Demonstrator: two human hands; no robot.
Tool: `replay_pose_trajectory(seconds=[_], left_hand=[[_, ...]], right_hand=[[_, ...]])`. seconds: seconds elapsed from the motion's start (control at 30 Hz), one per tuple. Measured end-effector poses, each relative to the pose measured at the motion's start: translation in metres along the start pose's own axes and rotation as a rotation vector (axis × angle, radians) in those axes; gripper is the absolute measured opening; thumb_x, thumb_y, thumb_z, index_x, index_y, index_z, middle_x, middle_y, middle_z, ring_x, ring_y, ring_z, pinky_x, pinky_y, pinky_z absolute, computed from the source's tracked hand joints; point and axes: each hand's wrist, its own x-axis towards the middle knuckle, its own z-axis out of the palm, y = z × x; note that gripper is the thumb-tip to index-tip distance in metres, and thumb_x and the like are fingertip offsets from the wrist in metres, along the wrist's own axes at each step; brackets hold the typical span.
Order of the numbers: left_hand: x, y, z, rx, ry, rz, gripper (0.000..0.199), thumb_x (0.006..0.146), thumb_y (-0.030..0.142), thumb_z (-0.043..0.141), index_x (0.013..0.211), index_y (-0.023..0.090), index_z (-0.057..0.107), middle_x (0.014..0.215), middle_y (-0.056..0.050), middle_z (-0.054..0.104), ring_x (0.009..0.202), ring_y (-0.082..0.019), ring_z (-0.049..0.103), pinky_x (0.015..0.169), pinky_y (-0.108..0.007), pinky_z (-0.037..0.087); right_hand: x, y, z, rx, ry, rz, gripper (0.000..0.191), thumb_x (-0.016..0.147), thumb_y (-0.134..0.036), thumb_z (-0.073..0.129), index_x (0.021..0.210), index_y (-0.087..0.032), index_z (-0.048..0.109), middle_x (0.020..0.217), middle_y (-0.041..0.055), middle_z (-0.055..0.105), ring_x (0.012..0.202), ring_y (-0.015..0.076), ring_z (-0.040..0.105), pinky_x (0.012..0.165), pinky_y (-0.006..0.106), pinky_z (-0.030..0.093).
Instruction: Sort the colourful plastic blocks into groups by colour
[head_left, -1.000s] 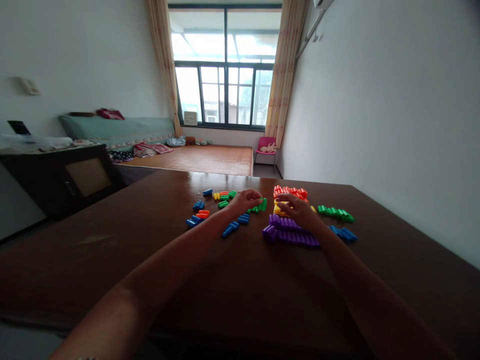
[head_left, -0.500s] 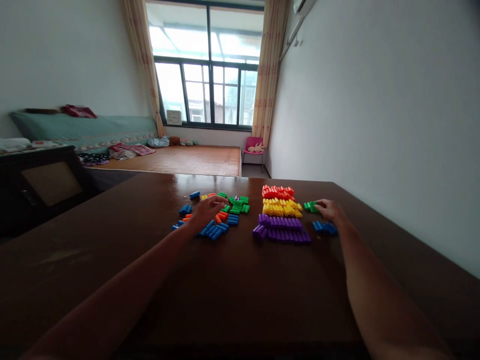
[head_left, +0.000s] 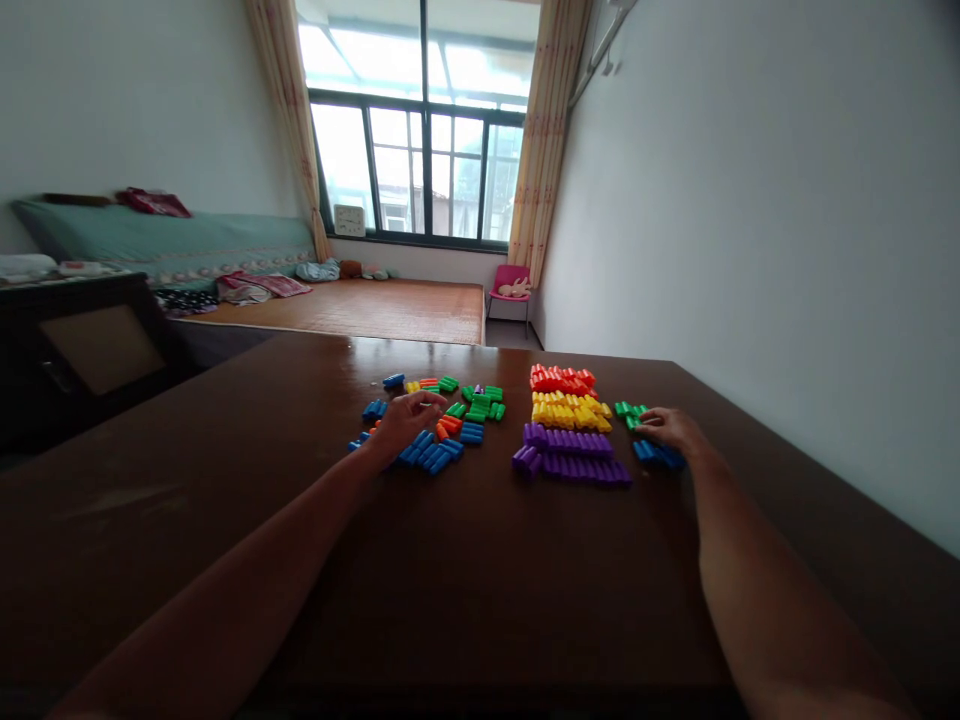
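My left hand (head_left: pixel 405 418) hovers over a loose spread of small pieces, fingers apart and nothing visible in them. Around it lie blue pieces (head_left: pixel 431 455), orange pieces (head_left: pixel 450 426) and green pieces (head_left: pixel 480 405). My right hand (head_left: pixel 667 427) has its fingertips on a small group of green pieces (head_left: pixel 628 411), just behind some blue pieces (head_left: pixel 657 455). Between the hands sit stacked rows: red (head_left: pixel 561 380) at the back, yellow (head_left: pixel 570 411) in the middle, purple (head_left: pixel 577 455) nearest me.
All the pieces rest on a dark brown table (head_left: pixel 480 580). Beyond it are a low bed (head_left: pixel 405 305) with cloths and a pink chair (head_left: pixel 510 280). A dark cabinet (head_left: pixel 90 340) stands at the left, and a white wall (head_left: pixel 750 200) runs along the right.
The view has shifted slightly. My right hand is a little nearer to me over the green pieces, and more of them show. My left hand stays over the loose pieces.
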Motion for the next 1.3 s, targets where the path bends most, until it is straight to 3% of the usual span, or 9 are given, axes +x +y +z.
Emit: replay_pose_trajectory(seconds=[0.23, 0.37, 0.5, 0.63, 0.73, 0.8, 1.0, 1.2, 1.3], left_hand=[[0.003, -0.007, 0.001, 0.102, -0.007, 0.024, 0.032, 0.076, 0.039, 0.059, 0.093, 0.014, 0.07, 0.076, -0.004, 0.071, 0.073, -0.02, 0.068, 0.063, -0.028, 0.053], [0.018, -0.015, 0.008, 0.269, -0.012, 0.073, 0.029, 0.078, 0.035, 0.056, 0.093, 0.015, 0.071, 0.085, -0.005, 0.072, 0.078, -0.02, 0.067, 0.07, -0.028, 0.052], [0.038, -0.018, 0.026, 0.507, -0.17, 0.138, 0.028, 0.081, 0.028, 0.054, 0.099, 0.017, 0.072, 0.096, -0.006, 0.072, 0.089, -0.02, 0.066, 0.081, -0.029, 0.051], [0.052, -0.013, 0.053, 0.823, -0.338, 0.195, 0.035, 0.082, 0.034, 0.059, 0.113, 0.021, 0.067, 0.113, -0.007, 0.067, 0.106, -0.024, 0.061, 0.094, -0.033, 0.047], [0.059, -0.009, 0.07, 0.996, -0.382, 0.117, 0.043, 0.079, 0.046, 0.062, 0.116, 0.024, 0.065, 0.122, -0.008, 0.063, 0.113, -0.029, 0.057, 0.094, -0.039, 0.047], [0.063, -0.007, 0.075, 1.042, -0.384, 0.061, 0.038, 0.078, 0.043, 0.065, 0.112, 0.026, 0.067, 0.12, -0.007, 0.064, 0.112, -0.029, 0.057, 0.093, -0.038, 0.048], [0.068, -0.005, 0.065, 1.041, -0.392, 0.055, 0.03, 0.072, 0.016, 0.065, 0.101, 0.023, 0.071, 0.107, -0.005, 0.07, 0.105, -0.023, 0.062, 0.088, -0.027, 0.048], [0.062, 0.002, 0.05, 1.043, -0.355, 0.027, 0.041, 0.071, 0.018, 0.068, 0.112, 0.023, 0.067, 0.108, -0.005, 0.07, 0.101, -0.024, 0.064, 0.082, -0.027, 0.049], [0.062, 0.009, 0.05, 1.053, -0.39, -0.038, 0.031, 0.075, 0.031, 0.069, 0.104, 0.022, 0.07, 0.106, -0.007, 0.07, 0.101, -0.025, 0.064, 0.083, -0.029, 0.049]], right_hand=[[-0.001, -0.001, 0.012, -0.083, 0.026, -0.07, 0.024, 0.064, -0.04, 0.071, 0.079, -0.021, 0.07, 0.08, 0.0047, 0.075, 0.076, 0.0224, 0.069, 0.069, 0.032, 0.051], [0.005, 0.003, 0.012, -0.168, 0.164, -0.093, 0.027, 0.069, -0.038, 0.066, 0.089, -0.021, 0.071, 0.088, 0.0061, 0.074, 0.082, 0.0235, 0.068, 0.073, 0.033, 0.049], [0.005, -0.008, 0.01, -0.21, 0.345, -0.155, 0.03, 0.078, -0.041, 0.054, 0.094, -0.021, 0.071, 0.092, 0.0076, 0.073, 0.083, 0.0232, 0.066, 0.073, 0.034, 0.048], [-0.002, -0.024, 0.011, -0.242, 0.383, -0.22, 0.032, 0.081, -0.043, 0.051, 0.094, -0.022, 0.071, 0.084, 0.0076, 0.072, 0.076, 0.022, 0.065, 0.069, 0.032, 0.047], [-0.005, -0.03, 0.011, -0.241, 0.389, -0.248, 0.031, 0.082, -0.041, 0.05, 0.094, -0.022, 0.071, 0.079, 0.0069, 0.071, 0.073, 0.0209, 0.065, 0.066, 0.031, 0.046], [-0.007, -0.032, 0.01, -0.244, 0.385, -0.259, 0.031, 0.082, -0.041, 0.049, 0.095, -0.022, 0.071, 0.078, 0.0066, 0.071, 0.073, 0.0209, 0.065, 0.066, 0.031, 0.045], [-0.01, -0.042, 0.009, -0.228, 0.383, -0.281, 0.031, 0.083, -0.041, 0.049, 0.096, -0.022, 0.07, 0.077, 0.0061, 0.071, 0.07, 0.0208, 0.065, 0.066, 0.031, 0.045], [-0.012, -0.054, 0.013, -0.22, 0.363, -0.355, 0.031, 0.084, -0.039, 0.048, 0.097, -0.021, 0.069, 0.084, 0.0065, 0.072, 0.073, 0.0204, 0.066, 0.069, 0.031, 0.046], [-0.012, -0.056, 0.017, -0.265, 0.354, -0.379, 0.032, 0.085, -0.04, 0.047, 0.098, -0.021, 0.069, 0.088, 0.0069, 0.073, 0.073, 0.0204, 0.066, 0.068, 0.031, 0.046]])
